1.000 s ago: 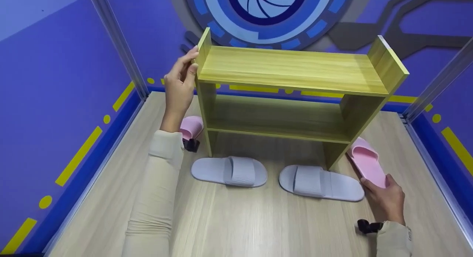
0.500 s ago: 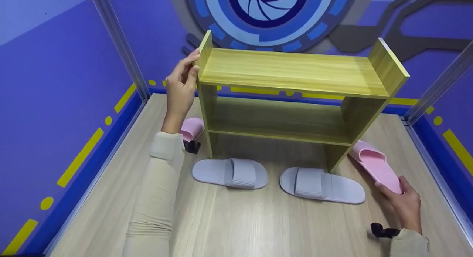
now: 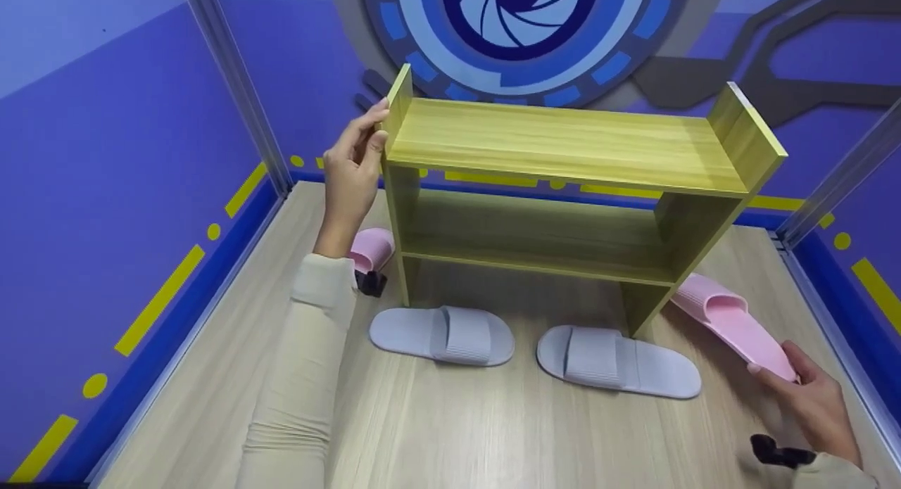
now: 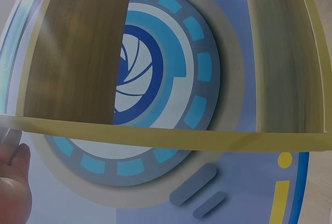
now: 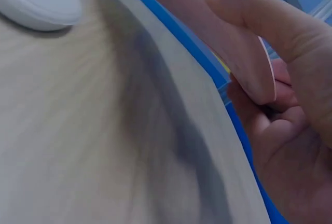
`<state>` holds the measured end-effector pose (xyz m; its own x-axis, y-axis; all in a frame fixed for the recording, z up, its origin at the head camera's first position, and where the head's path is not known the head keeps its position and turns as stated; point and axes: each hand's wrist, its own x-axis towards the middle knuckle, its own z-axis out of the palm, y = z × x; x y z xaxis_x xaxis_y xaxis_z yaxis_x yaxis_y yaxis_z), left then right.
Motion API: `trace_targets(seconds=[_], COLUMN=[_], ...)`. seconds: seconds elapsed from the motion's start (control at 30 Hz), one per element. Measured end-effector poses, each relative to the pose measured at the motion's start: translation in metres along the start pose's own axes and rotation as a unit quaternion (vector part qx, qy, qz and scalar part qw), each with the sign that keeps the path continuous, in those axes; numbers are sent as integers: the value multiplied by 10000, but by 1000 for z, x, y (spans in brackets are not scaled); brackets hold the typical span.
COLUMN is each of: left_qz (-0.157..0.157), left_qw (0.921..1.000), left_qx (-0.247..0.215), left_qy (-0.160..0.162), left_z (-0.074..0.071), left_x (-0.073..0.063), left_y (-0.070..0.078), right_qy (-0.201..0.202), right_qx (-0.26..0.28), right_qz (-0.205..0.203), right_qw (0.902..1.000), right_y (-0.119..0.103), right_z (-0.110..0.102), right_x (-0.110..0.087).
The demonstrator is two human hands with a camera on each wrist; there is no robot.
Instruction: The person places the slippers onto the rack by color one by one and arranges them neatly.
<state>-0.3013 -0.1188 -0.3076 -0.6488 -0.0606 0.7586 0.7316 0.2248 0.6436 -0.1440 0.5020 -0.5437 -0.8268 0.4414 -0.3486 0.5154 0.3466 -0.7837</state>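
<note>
My left hand (image 3: 355, 165) touches the outer face of the left side panel of a yellow wooden shelf rack (image 3: 563, 137), fingertips near its top. In the left wrist view, part of that hand (image 4: 14, 177) shows beside the panel edge (image 4: 171, 137). My right hand (image 3: 813, 397) pinches the heel end of a pink slipper (image 3: 746, 327), thumb on one side and fingers on the other. In the right wrist view the slipper (image 5: 207, 22) is raised, casting a shadow on the tabletop. Its toe end is close to the rack's right panel.
Two grey slippers, one left (image 3: 443, 335) and one right (image 3: 619, 362), lie in front of the rack. Another pink slipper (image 3: 372, 250) sits left of it, partly behind my left wrist. Blue-purple walls (image 3: 141, 193) enclose the wooden tabletop (image 3: 450, 433).
My right hand has moved right and nearer to me, drawing the pink slipper along away from the rack's right side. My left hand stays at the left panel.
</note>
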Motion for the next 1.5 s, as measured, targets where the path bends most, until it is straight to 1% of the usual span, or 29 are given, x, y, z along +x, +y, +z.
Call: trace_targets(seconds=[0.1, 0.17, 0.27, 0.47, 0.67, 0.83, 0.93, 1.07, 1.2, 1.3, 1.4, 1.43, 1.47, 1.5], left_qz=[-12, 5, 0, 12, 56, 66, 58, 47, 31, 3, -2, 2, 16, 24], left_qw=[10000, 10000, 10000, 10000, 10000, 10000, 10000, 10000, 9999, 10000, 10000, 10000, 10000, 10000], left_qx=[7, 9, -20, -70, -60, -33, -39, -70, -103, -76, -37, -34, -42, -61], left_qy=[-13, -9, 7, 16, 11, -7, -5, 11, 16, 5, -4, -5, -4, -8], left_z=[1, 1, 1, 1, 1, 0, -1, -1, 0, 0, 0, 0, 0, -1], left_x=[-1, -1, -1, -1, 0, 1, 1, 1, 0, 0, 0, 0, 1, 1], left_y=[-1, -2, -3, -2, -3, -4, -5, -5, -4, -3, -4, -3, -4, -4], right_qy=[-127, -224, -378, -480, -645, -826, -1024, -1285, -1364, -1323, -1268, -1286, -1325, -1386], right_qx=[-43, -76, -153, -329, -357, -296, -265, -446, -671, -838, -648, -298, 53, 399], right_qz=[63, 17, -165, -601, -1016, -1077, -1067, -1053, -1209, -1471, -2082, -2388, -2699, -2992], right_qw=[9999, 9997, 9990, 9965, 9921, 9903, 9886, 9851, 9810, 9766, 9677, 9621, 9537, 9432], right_y=[1, 1, 1, 0, 3, 6, 6, 5, 8, 13, 19, 21, 22, 22], right_z=[-7, -11, -16, -24, -35, -44, -49, -55, -61, -65, -68, -68, -68, -68], right_x=[-2, -4, -6, -9, -10, -12, -13, -15, -19, -21, -22, -23, -23, -23])
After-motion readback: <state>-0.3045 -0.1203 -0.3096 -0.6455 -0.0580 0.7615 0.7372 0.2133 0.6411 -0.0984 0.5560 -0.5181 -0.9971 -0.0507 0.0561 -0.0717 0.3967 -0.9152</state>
